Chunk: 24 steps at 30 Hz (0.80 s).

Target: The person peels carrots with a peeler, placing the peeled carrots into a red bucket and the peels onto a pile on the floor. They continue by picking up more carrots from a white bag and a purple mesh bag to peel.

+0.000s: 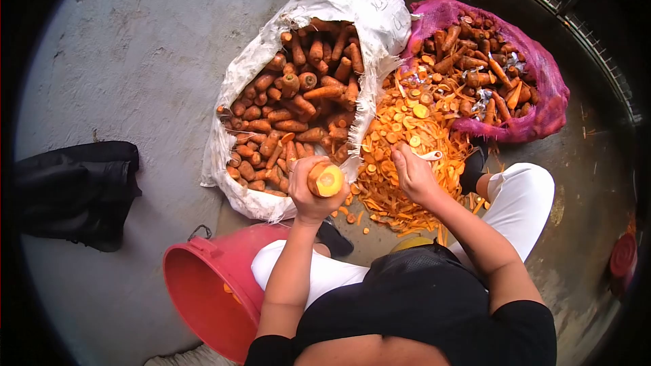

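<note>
My left hand [308, 193] is closed round a thick carrot [326, 180], whose cut yellow end faces up. It is in front of the lower edge of a white sack [230, 169] full of unpeeled carrots. To the right, my right hand [415, 175] is closed on a tool with a pale handle [430, 156]; its working end is hidden. This hand hovers over a heap of orange peelings and round carrot slices [386, 183]. The two hands are apart.
A pink mesh sack [553, 95] of carrots lies at the upper right. At the lower left a red bucket [210, 257] is tipped, with some orange pieces inside. Dark cloth [81, 190] lies at the far left. A red round object [622, 254] is at the right edge.
</note>
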Each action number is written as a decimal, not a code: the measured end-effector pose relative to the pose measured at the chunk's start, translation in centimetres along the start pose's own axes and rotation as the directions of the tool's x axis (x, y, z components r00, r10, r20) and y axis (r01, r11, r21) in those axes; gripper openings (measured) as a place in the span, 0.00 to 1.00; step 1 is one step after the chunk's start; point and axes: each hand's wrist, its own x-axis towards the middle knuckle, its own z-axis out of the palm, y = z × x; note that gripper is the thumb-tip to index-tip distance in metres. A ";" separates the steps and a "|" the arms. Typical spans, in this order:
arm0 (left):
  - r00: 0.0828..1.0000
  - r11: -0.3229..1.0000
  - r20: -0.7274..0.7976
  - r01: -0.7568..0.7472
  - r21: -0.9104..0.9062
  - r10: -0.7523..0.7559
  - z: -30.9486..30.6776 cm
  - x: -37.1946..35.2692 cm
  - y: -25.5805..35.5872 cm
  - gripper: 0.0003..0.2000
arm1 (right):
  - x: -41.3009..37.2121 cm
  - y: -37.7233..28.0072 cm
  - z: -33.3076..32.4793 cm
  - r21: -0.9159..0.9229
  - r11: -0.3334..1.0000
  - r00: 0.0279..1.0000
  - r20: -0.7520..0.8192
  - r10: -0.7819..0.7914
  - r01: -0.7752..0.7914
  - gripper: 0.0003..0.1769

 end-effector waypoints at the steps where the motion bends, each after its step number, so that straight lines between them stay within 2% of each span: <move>1: 0.999 0.999 -0.011 -0.031 -0.007 0.031 -0.1 0.0 -0.1 0.23 | -0.5 -1.1 -0.1 0.047 0.997 0.998 -0.020 -0.061 0.062 0.20; 2: 0.998 0.998 -0.024 -0.062 -0.014 0.061 -0.1 0.1 -0.1 0.23 | -0.8 -1.9 -0.2 0.092 0.988 0.992 -0.043 -0.123 0.126 0.19; 6: 0.989 0.990 -0.054 -0.137 -0.030 0.136 -0.2 -0.1 -0.5 0.26 | -1.5 -2.5 0.1 0.062 0.980 0.982 -0.027 -0.189 0.190 0.16; 10: 0.986 0.987 -0.064 -0.156 -0.023 0.155 -0.3 -0.1 -0.5 0.25 | -1.9 -2.9 0.2 0.200 0.969 0.989 -0.012 -0.144 0.143 0.22; 12: 0.992 0.989 0.017 -0.129 0.072 0.128 -0.1 -0.2 -0.5 0.24 | -2.1 -3.3 0.4 0.292 0.941 0.984 -0.014 -0.176 0.172 0.29; 14: 0.993 0.989 0.088 -0.088 0.116 0.078 0.5 -0.5 -0.6 0.22 | -1.4 -3.8 1.7 0.307 0.919 0.969 -0.102 -0.227 0.248 0.35; 16: 0.984 0.978 0.178 -0.027 0.206 -0.010 1.6 -1.4 -0.6 0.23 | -0.5 -3.4 4.4 0.448 0.863 0.972 -0.137 -0.190 0.232 0.39; 18: 0.959 0.964 0.279 -0.023 0.266 -0.054 2.2 -1.9 -0.6 0.24 | 0.1 -2.6 5.6 0.603 0.796 0.998 0.002 -0.069 0.054 0.35; 21: 0.920 0.970 0.383 -0.017 0.243 -0.080 2.1 -1.6 0.0 0.26 | -0.2 -2.6 5.7 0.757 0.654 1.000 -0.009 0.000 0.007 0.26; 22: 0.861 0.972 0.489 0.025 0.235 -0.141 1.5 -1.1 0.2 0.30 | -0.1 -2.3 5.7 0.797 0.604 1.000 0.003 0.014 -0.011 0.21; 23: 0.823 0.978 0.534 0.122 0.168 -0.194 0.8 -0.5 0.5 0.33 | -0.1 -1.7 4.8 0.782 0.617 0.995 0.099 0.018 -0.089 0.21; 24: 0.778 0.969 0.580 0.223 0.103 -0.241 0.1 -0.1 0.7 0.36 | 0.0 -2.1 4.0 0.823 0.562 0.994 0.105 -0.007 -0.084 0.21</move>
